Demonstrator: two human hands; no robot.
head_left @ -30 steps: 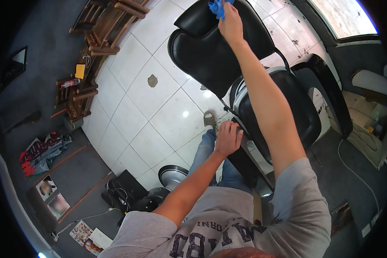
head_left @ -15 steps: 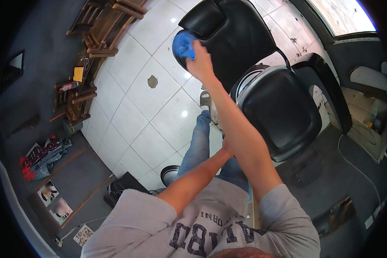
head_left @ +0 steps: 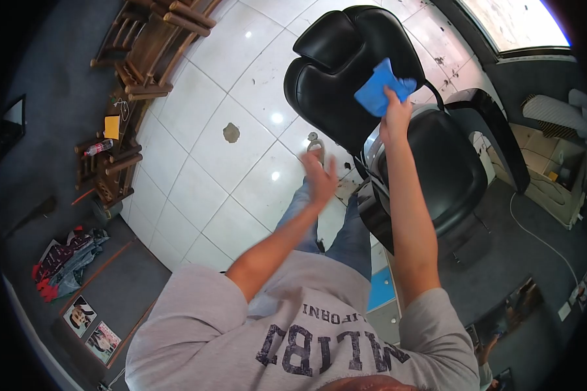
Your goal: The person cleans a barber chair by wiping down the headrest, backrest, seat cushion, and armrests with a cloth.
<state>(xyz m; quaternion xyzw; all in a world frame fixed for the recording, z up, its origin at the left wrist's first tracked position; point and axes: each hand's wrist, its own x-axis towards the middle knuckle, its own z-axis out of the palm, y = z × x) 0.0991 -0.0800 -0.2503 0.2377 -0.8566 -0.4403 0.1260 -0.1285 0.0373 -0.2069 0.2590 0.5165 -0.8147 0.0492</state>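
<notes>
My right hand (head_left: 396, 118) pinches a blue cloth (head_left: 374, 93) over the lower right part of the black chair backrest (head_left: 336, 88). The cloth hangs loosely, partly spread; whether it touches the leather I cannot tell. To the left of the chair, my left hand (head_left: 321, 179) is in the air above the floor, its fingers apart and holding nothing, slightly blurred. The padded black seat (head_left: 440, 176) lies to the right of my right forearm, which hides part of it. A glossy black armrest (head_left: 496, 133) curves along the seat's far side.
Wooden bamboo-style furniture (head_left: 140, 65) stands along the left wall, with a bottle (head_left: 98, 147) and a yellow item (head_left: 112, 127) on it. White tiles (head_left: 209, 176) cover the floor, marked by a brown patch (head_left: 231, 133). A cluttered shelf (head_left: 548, 166) is at the right.
My right hand has moved the cloth rightward and down, from the backrest's left end to its lower right. My left hand has come away from beside the chair, up and left, fingers now spread.
</notes>
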